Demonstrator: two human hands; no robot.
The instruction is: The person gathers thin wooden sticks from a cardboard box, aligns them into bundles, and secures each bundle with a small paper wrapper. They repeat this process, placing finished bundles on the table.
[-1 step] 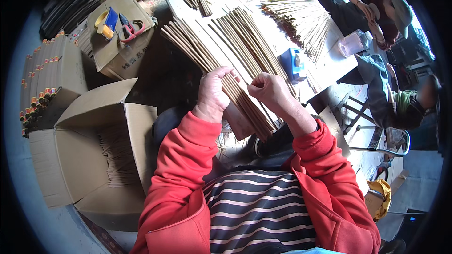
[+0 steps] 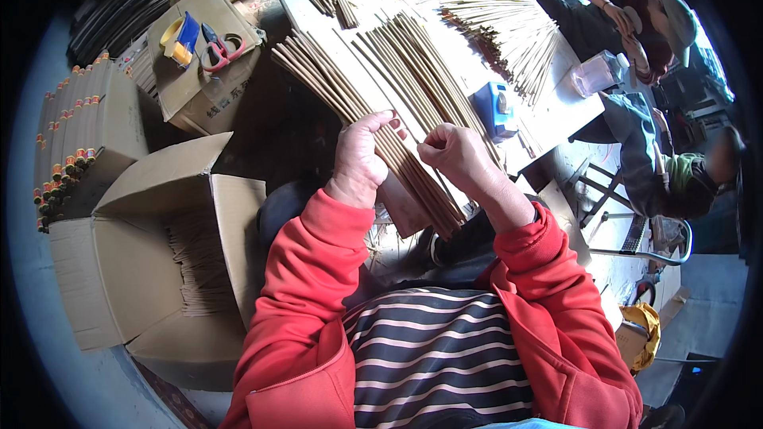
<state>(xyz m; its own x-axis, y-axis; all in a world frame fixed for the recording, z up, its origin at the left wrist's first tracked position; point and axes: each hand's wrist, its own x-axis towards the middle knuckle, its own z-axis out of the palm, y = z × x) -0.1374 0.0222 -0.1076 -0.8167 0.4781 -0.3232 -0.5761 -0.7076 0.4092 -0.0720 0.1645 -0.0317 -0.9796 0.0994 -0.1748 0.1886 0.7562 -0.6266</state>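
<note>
Long thin brown sticks (image 2: 401, 160) lie slanting over the table's near edge, their lower ends reaching toward my lap. My left hand (image 2: 362, 157) is closed around the left side of this bunch, the thumb lying over it. Beside it, a second bunch of brown sticks (image 2: 421, 63) rests on the table (image 2: 528, 143). My right hand (image 2: 465, 157) hovers at the near end of that second bunch, thumb and fingers pinched together. What the pinch holds, if anything, is too small to tell.
A blue tape dispenser (image 2: 496, 111) stands right of the sticks, with a fanned pile of sticks (image 2: 513, 36) behind. An open carton (image 2: 163, 258) sits at left; scissors (image 2: 221, 51) and a tape cutter (image 2: 181, 40) lie on another box. A person (image 2: 636, 24) sits at far right.
</note>
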